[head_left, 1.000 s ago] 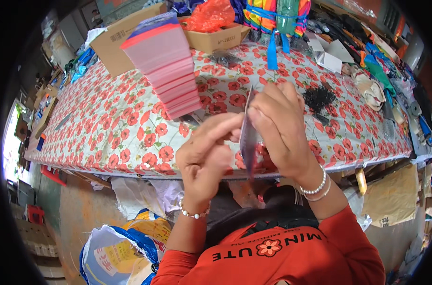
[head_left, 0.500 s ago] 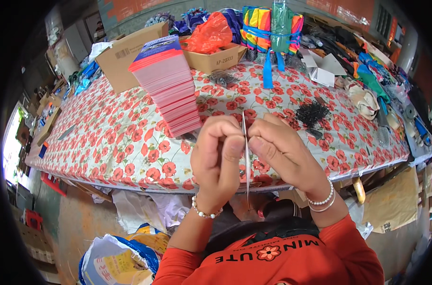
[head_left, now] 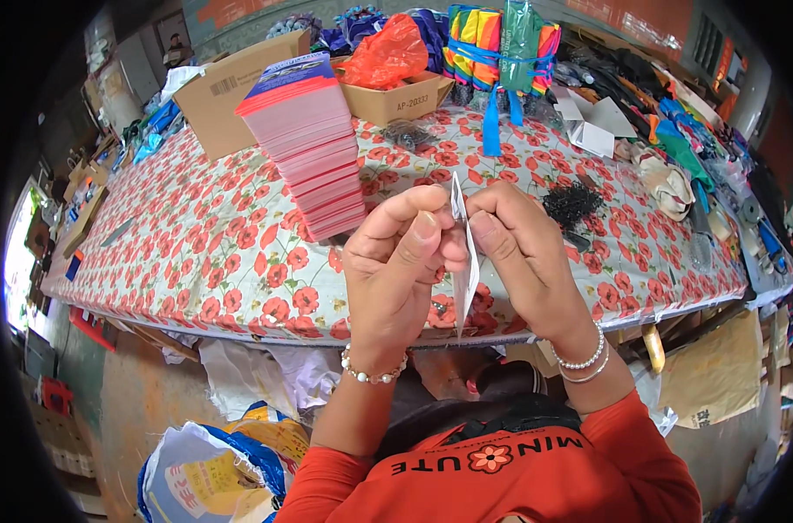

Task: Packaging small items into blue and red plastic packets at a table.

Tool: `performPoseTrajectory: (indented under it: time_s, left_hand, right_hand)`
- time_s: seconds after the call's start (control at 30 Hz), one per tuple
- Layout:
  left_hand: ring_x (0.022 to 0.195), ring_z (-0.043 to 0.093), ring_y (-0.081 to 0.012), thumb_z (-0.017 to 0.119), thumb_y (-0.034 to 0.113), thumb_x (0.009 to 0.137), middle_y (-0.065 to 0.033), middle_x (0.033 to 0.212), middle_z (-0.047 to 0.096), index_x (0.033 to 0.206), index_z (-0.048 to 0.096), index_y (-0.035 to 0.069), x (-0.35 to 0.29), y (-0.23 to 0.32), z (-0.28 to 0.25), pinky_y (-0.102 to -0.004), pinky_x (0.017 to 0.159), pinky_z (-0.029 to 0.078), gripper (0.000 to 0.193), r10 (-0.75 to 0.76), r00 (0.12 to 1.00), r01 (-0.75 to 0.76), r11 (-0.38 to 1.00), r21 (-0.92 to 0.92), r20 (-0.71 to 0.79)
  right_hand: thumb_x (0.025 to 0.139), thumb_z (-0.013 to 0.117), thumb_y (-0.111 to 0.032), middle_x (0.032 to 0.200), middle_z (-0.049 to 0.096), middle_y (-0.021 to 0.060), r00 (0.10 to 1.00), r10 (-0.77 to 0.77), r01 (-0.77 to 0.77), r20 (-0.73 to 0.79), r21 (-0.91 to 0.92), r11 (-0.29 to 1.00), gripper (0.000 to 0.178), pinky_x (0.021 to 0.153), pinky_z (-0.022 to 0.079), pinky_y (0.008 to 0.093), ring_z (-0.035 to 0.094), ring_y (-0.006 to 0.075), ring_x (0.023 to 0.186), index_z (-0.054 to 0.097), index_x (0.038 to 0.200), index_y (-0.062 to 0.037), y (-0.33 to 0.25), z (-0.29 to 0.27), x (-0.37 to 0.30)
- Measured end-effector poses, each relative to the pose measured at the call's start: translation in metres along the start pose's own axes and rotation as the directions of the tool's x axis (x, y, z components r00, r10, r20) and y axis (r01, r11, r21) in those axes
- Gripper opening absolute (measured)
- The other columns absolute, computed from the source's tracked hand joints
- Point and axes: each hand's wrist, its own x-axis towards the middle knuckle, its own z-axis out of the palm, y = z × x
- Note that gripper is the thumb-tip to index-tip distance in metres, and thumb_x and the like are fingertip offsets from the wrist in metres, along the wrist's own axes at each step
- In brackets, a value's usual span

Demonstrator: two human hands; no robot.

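A thin white card [head_left: 470,277], seen nearly edge-on, stands upright between my hands above the table's near edge. My right hand [head_left: 529,261] grips its upper part, thumb on the near side and fingers curled behind. On the card's other side, my left hand [head_left: 386,272] is closed, its curled fingertips against the card near the top. Whether something small sits between the left thumb and fingers cannot be made out. Beyond the left hand rises a tall stack of cards [head_left: 313,152] with pink-red edges and a blue top. A heap of small black pieces [head_left: 573,205] lies past the right hand.
A flower-patterned cloth [head_left: 178,253] covers the table. At the back are a cardboard box [head_left: 222,109], an open carton [head_left: 387,105] with a red plastic bag [head_left: 389,54], and a bundle of rainbow-coloured rolls [head_left: 475,48]. An open sack [head_left: 165,471] stands on the floor at left.
The card has tilted a little and shows more of its white face. My left fingers have loosened from a tight curl and spread along it; both hands moved slightly up.
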Motion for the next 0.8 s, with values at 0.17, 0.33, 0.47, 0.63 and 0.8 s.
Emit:
performPoseTrajectory:
  time_s: [0.17,0.33,0.47,0.63,0.8]
  left_hand:
    - [0.086,0.065,-0.0222,0.052,0.008,0.093,-0.0162,0.102,0.061,0.123,0.05,-0.006,0.0,-0.005,-0.002,-0.0241,0.074,0.053,0.034,0.043,0.997,-0.037,0.995,-0.094,0.068]
    - [0.091,0.065,-0.0246,0.053,0.006,0.091,-0.0171,0.105,0.061,0.12,0.052,-0.007,0.002,0.0,0.002,-0.0258,0.075,0.053,0.032,-0.035,0.997,0.054,0.942,-0.33,0.063]
    - [0.096,0.064,-0.0254,0.052,0.004,0.091,-0.0167,0.105,0.061,0.12,0.052,-0.008,0.002,-0.007,-0.003,-0.0263,0.077,0.053,0.031,-0.014,0.998,0.034,0.943,-0.33,0.061]
    - [0.092,0.063,-0.0205,0.051,0.002,0.091,-0.0144,0.102,0.063,0.12,0.053,-0.007,0.003,-0.007,-0.002,-0.0235,0.075,0.052,0.031,0.005,0.998,0.006,0.985,-0.17,0.065]
    - [0.081,0.059,-0.0123,0.051,0.002,0.091,-0.0109,0.099,0.063,0.116,0.055,-0.005,0.002,-0.003,0.006,-0.0187,0.069,0.046,0.026,0.044,0.999,-0.036,0.967,0.253,-0.025]
  right_hand:
    - [0.095,0.042,-0.015,0.07,0.045,0.0025,1.0,0.013,-0.009,-0.022,0.168,0.986,0.015,0.057,0.032,0.0278,0.037,0.0134,0.062,0.051,0.089,-0.0046,0.003,0.005,0.0]
    - [0.097,0.04,-0.015,0.071,0.046,0.001,0.989,0.144,-0.137,0.009,0.372,0.918,0.015,0.057,0.032,0.0252,0.037,0.0104,0.062,0.049,0.091,-0.0046,0.001,0.008,-0.001]
    - [0.098,0.038,-0.015,0.072,0.047,0.0,0.986,0.167,-0.148,-0.008,0.427,0.892,0.016,0.057,0.032,0.0235,0.037,0.0086,0.063,0.048,0.092,-0.0046,0.002,0.014,-0.002]
    - [0.097,0.04,-0.014,0.074,0.047,0.0009,0.986,0.16,-0.131,-0.037,0.415,0.9,0.014,0.058,0.032,0.025,0.038,0.01,0.062,0.049,0.092,-0.0049,0.005,0.013,-0.003]
    - [0.093,0.043,-0.017,0.081,0.047,0.0032,0.99,0.138,-0.136,-0.012,0.098,0.986,0.016,0.069,0.032,0.0259,0.039,0.0129,0.07,0.051,0.091,-0.0038,0.0,0.004,-0.005]
